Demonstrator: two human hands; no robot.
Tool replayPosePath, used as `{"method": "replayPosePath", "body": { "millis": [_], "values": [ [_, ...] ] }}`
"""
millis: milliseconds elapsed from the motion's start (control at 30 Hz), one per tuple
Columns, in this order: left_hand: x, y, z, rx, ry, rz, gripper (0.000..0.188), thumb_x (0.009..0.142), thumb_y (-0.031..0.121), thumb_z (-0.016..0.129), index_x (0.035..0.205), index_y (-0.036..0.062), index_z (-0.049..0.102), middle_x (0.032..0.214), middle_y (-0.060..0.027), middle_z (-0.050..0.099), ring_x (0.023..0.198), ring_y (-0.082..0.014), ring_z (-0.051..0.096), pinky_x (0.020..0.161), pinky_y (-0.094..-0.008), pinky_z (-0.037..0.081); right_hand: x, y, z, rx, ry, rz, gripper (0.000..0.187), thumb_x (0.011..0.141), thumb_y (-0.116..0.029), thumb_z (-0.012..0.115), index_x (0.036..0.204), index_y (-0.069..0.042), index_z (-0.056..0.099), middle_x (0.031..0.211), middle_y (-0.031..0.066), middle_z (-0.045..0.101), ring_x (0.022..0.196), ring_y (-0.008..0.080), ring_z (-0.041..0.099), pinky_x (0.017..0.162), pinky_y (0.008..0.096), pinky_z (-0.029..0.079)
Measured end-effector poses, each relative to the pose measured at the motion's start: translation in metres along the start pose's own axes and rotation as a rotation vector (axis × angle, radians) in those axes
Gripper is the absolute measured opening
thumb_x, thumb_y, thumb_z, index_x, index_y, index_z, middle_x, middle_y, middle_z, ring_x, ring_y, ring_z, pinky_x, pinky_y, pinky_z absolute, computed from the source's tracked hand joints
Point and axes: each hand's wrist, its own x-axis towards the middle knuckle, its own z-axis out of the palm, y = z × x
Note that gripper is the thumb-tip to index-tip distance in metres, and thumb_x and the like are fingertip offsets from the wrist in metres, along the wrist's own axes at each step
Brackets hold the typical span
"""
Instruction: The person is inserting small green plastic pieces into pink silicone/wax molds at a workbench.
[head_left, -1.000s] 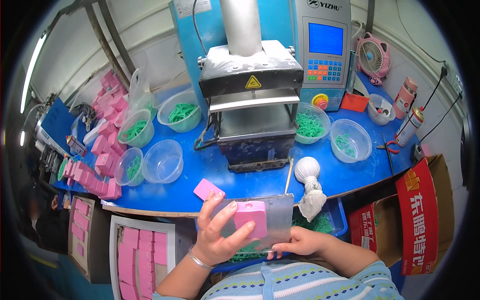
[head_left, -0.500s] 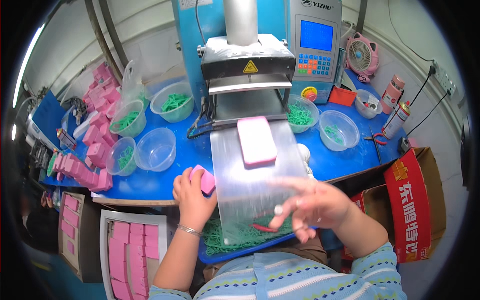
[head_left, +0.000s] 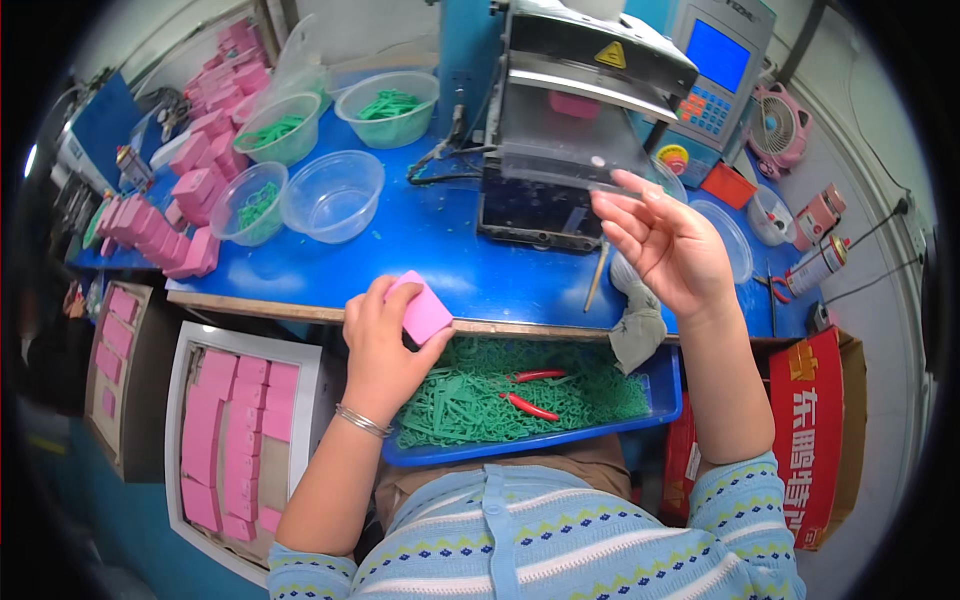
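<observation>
My left hand [head_left: 378,335] is closed around a small pink block [head_left: 427,314] over the front edge of the bench. My right hand [head_left: 672,250] is open, palm turned up and inward, fingers stretched toward the clear plate [head_left: 560,168] of the press [head_left: 600,50]. Whether the fingertips touch the plate's edge, I cannot tell. Under the press head, on the plate, another pink block [head_left: 573,105] shows in part. Below my hands, a blue tray [head_left: 672,385] across my lap holds green scraps [head_left: 460,390] and red-handled pliers [head_left: 535,395].
Several clear tubs [head_left: 333,205], some with green pieces, stand on the blue bench [head_left: 270,285]. Pink blocks [head_left: 200,190] are heaped at left; more fill a white-edged box [head_left: 180,400]. A grey cloth [head_left: 638,330], spray can [head_left: 820,265], and red carton [head_left: 812,430] lie to the right.
The clear plate with its pink block has slid away from me into the press, uncovering the tray. My right hand has moved forward; my left hand still holds its block. The view has shifted.
</observation>
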Motion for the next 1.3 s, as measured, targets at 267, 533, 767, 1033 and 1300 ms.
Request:
{"method": "replayPosePath", "body": {
  "millis": [267, 533, 767, 1033, 1300],
  "values": [
    [-0.024, 0.000, -0.012, -0.079, 0.005, -0.021, 0.063, 0.057, 0.018, 0.080, 0.112, 0.0076, 0.051, 0.122, -0.0142, 0.047, 0.108, -0.0343, 0.043, 0.093, -0.0428, 0.035, 0.018, 0.018, -0.025, -0.365, 0.112, -0.192, 0.030, 0.094, -0.026, 0.048, 0.098, 0.002, 0.054, 0.081, 0.0129, 0.065, 0.063, 0.0160, 0.064, 0.053, 0.0236, 0.050],
    [-0.103, -0.058, -0.074, 0.346, 0.265, -0.115, 0.078, 0.059, 0.013, 0.077, 0.126, 0.0052, 0.039, 0.127, -0.0167, 0.043, 0.113, -0.0350, 0.041, 0.095, -0.0459, 0.033, 0.023, 0.018, -0.037, -0.401, 0.070, -0.234, 0.030, 0.095, -0.026, 0.047, 0.099, 0.003, 0.055, 0.078, 0.0100, 0.064, 0.056, 0.0118, 0.059, 0.047, 0.0204, 0.045],
    [-0.152, -0.140, -0.133, 0.572, 0.447, -0.645, 0.069, 0.065, 0.019, 0.075, 0.122, -0.0003, 0.040, 0.119, -0.0195, 0.046, 0.111, -0.0371, 0.043, 0.093, -0.0428, 0.038, 0.026, 0.013, -0.056, -0.380, 0.108, -0.220, 0.027, 0.095, -0.023, 0.046, 0.103, 0.001, 0.056, 0.078, 0.0065, 0.062, 0.054, 0.0083, 0.054, 0.044, 0.0183, 0.040],
    [-0.234, -0.170, -0.082, 0.015, 0.039, -1.089, 0.039, 0.067, 0.016, 0.074, 0.098, 0.0025, 0.055, 0.109, -0.0163, 0.049, 0.091, -0.0312, 0.054, 0.082, -0.0355, 0.048, 0.024, 0.013, -0.049, -0.378, 0.100, -0.198, 0.030, 0.097, -0.024, 0.043, 0.103, 0.002, 0.055, 0.073, 0.0047, 0.059, 0.049, 0.0071, 0.051, 0.043, 0.0174, 0.038],
    [-0.253, -0.204, -0.118, 0.390, -0.478, -1.237, 0.030, 0.070, 0.014, 0.066, 0.098, 0.0030, 0.064, 0.104, -0.0193, 0.062, 0.093, -0.0323, 0.061, 0.081, -0.0397, 0.049, 0.032, 0.014, -0.051, -0.350, 0.102, -0.198, 0.029, 0.097, -0.023, 0.043, 0.105, 0.002, 0.054, 0.074, 0.0051, 0.058, 0.051, 0.0073, 0.049, 0.044, 0.0180, 0.039]
  ]
}}
